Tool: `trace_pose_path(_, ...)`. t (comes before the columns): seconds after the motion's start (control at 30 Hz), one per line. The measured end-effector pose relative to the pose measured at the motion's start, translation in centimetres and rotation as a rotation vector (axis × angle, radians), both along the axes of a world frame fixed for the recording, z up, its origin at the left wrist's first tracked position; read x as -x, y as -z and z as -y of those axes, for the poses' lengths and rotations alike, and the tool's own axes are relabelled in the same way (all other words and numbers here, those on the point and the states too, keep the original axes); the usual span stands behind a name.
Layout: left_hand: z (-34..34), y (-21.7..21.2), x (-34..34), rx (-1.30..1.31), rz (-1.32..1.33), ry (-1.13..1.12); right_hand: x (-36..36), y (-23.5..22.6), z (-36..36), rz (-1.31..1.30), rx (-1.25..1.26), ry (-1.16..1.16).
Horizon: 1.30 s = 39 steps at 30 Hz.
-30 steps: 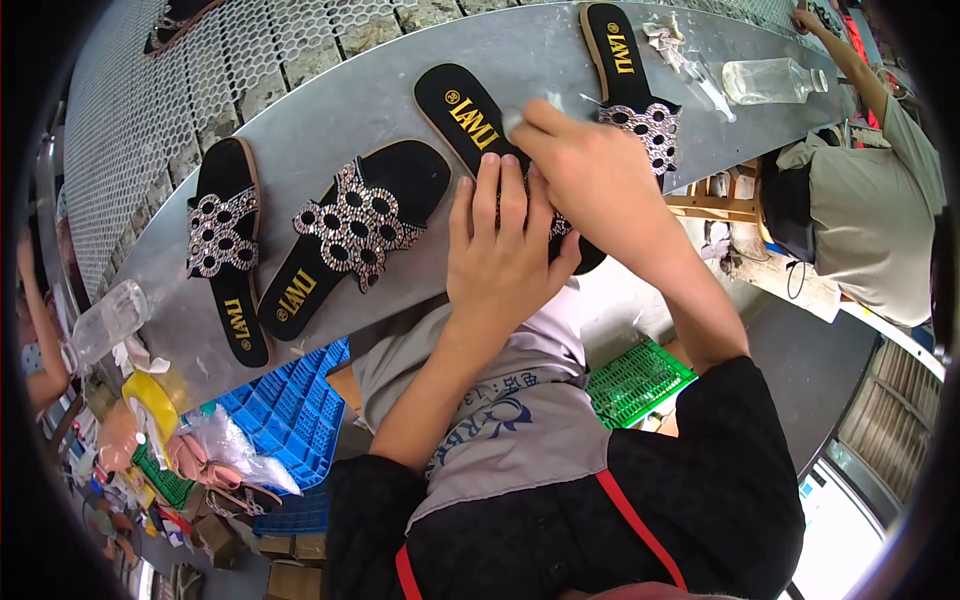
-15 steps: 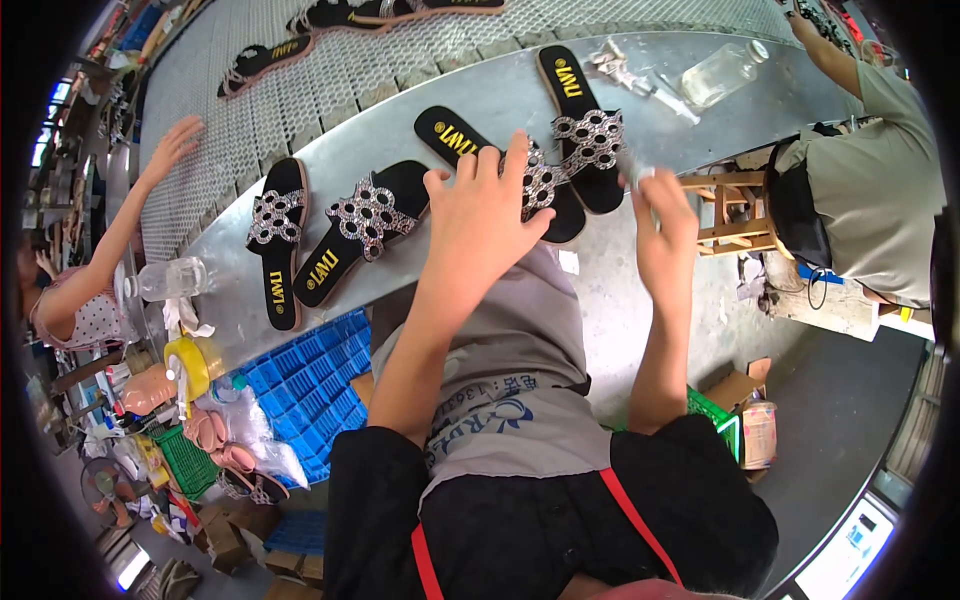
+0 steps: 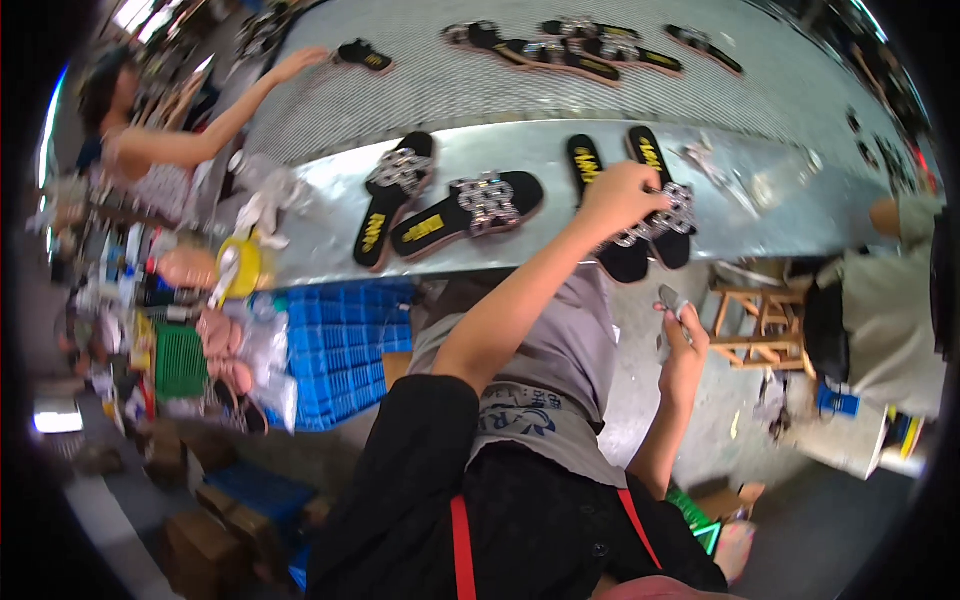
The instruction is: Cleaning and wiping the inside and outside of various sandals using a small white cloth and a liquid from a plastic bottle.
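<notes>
A pair of black sandals with jewelled straps lies in front of me; the right sandal is plainer to see than the left sandal, which my hand partly covers. My left hand reaches over them, its fingers bent and closed at the jewelled strap; blur hides the exact grip. Below the bench edge, my right hand pinches a small grey object, too blurred to name. Left of these lies a second pair, one sandal slanting upright and the other sandal tilted beside it.
Several sandals rest on the mesh conveyor beyond the metal bench. A glass bottle lies at right, near a wooden stool. Blue crates stand below left. One co-worker's hand reaches onto the conveyor; another person sits right.
My view has turned, shifting the bench. My left hand has moved from spread fingers to bent fingers at the strap. My right hand has drawn back below the bench edge with the grey object.
</notes>
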<state>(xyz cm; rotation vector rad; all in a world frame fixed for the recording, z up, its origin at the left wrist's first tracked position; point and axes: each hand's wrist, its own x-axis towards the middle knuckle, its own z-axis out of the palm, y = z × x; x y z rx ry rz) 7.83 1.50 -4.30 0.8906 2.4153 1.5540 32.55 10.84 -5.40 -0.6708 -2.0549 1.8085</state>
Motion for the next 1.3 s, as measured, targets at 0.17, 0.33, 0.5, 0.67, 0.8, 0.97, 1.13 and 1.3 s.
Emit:
trace_pose_path(0.17, 4.3, -4.3, 2.1, -0.125, 0.1, -0.04, 1.6, 1.2, 0.9, -0.023, 0.232, 0.043)
trace_pose_path(0.33, 12.0, -12.0, 5.5, -0.007, 0.19, -0.174, 2.4, -0.1, 1.5, 0.021, 0.186, -0.074)
trace_pose_path(0.5, 18.4, -13.4, 12.5, 0.26, -0.291, -0.373, 3.7, -0.2, 1.9, 0.044, 0.187, -0.082)
trace_pose_path(0.67, 24.3, -8.9, 22.7, 0.31, -0.259, -0.476, 3.9, -0.7, 3.1, 0.016, 0.293, -0.116)
trace_pose_path(0.8, 28.5, -6.8, 25.8, 0.739, -0.191, -0.544, 3.5, -0.9, 4.2, 0.094, 0.235, -0.165)
trace_pose_path(0.97, 22.4, -9.6, 9.0, 0.369, -0.361, -0.164, 4.1, -0.5, 5.3, 0.078, 0.065, -0.137)
trace_pose_path(1.13, 20.7, -2.5, 0.1, 0.576, -0.551, -0.063, 10.6, -2.1, 8.7, -0.167, -0.556, -0.287)
trace_pose_path(1.3, 19.7, 0.0, -1.2, 0.492, -0.497, -0.141, 14.6, -1.6, 10.6, -0.023, -1.033, -0.384)
